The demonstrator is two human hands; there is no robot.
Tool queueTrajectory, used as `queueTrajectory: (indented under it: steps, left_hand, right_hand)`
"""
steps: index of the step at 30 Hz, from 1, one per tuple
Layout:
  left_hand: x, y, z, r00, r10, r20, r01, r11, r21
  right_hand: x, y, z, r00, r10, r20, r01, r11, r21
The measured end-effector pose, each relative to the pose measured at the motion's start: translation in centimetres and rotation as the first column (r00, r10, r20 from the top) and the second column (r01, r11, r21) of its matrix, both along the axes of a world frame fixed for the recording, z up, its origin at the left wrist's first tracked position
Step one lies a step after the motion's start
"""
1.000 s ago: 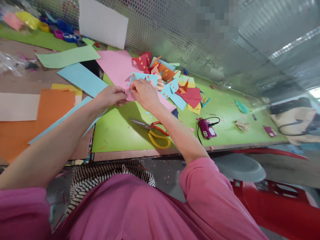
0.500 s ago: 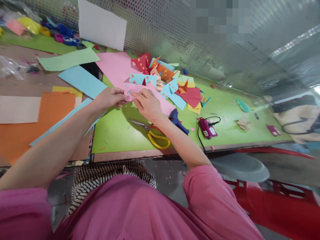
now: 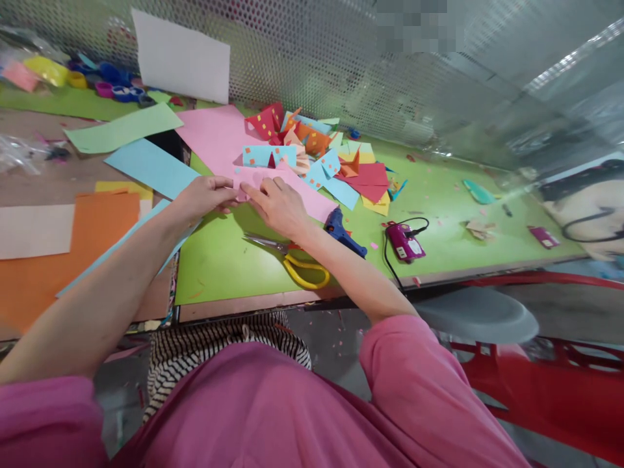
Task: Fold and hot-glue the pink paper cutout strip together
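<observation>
A small pink paper piece [image 3: 253,175] lies between my hands, in front of a light blue paper strip [image 3: 280,155] with orange squares. My left hand [image 3: 207,197] pinches its left edge, thumb and fingers together. On the same pink paper, my right hand [image 3: 281,207] presses with a fingertip close to the left fingers, its other fingers curled. Whatever small bit may be under that fingertip is hidden. Scissors with yellow handles [image 3: 307,272] lie below my right wrist, and a blue glue gun [image 3: 344,234] rests to its right.
Folded, dotted paper shapes [image 3: 312,140] are heaped beyond my hands. Coloured sheets, among them an orange one [image 3: 104,227], cover the left side. A purple device [image 3: 405,242] with a black cable lies to the right. A white board [image 3: 182,58] leans against the mesh at the back.
The view has shifted slightly. My right fingertip has slid left along the pink paper, closer to my left fingers. My left hand keeps its hold.
</observation>
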State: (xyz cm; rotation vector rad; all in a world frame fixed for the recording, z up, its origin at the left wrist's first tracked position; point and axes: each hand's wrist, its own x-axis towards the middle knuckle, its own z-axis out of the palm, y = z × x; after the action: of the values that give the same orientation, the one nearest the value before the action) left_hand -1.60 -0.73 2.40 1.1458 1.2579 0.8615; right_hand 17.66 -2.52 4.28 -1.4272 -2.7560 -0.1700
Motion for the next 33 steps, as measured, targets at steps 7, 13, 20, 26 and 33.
queueTrajectory:
  steps: [7,13,20,26,33]
  left_hand:
    - [0.0,0.0,0.0,1.0,-0.016,0.008,0.016,1.0,0.015]
    - [0.1,-0.1,0.6,1.0,0.021,-0.021,-0.022,0.999,-0.026]
    - [0.4,-0.3,1.2,0.997,0.021,-0.081,-0.024,0.999,-0.045]
    - [0.6,-0.2,0.8,0.996,0.048,-0.07,-0.049,0.999,-0.02]
    - [0.6,-0.1,0.1,0.996,0.075,-0.043,-0.074,0.997,0.026]
  right_hand:
    - [0.3,0.3,-0.6,0.991,-0.005,-0.136,-0.004,0.998,-0.067]
    - [1.3,0.3,-0.1,0.826,-0.063,-0.56,-0.066,0.976,-0.207]
    - [4.8,-1.7,-0.1,0.813,-0.096,-0.575,0.019,0.99,-0.138]
    - [9.4,-4.9,0.3,0.846,-0.139,-0.515,0.111,0.99,-0.085]
    - [7.8,-3.2,0.4,0.781,-0.331,-0.529,0.222,0.94,-0.26]
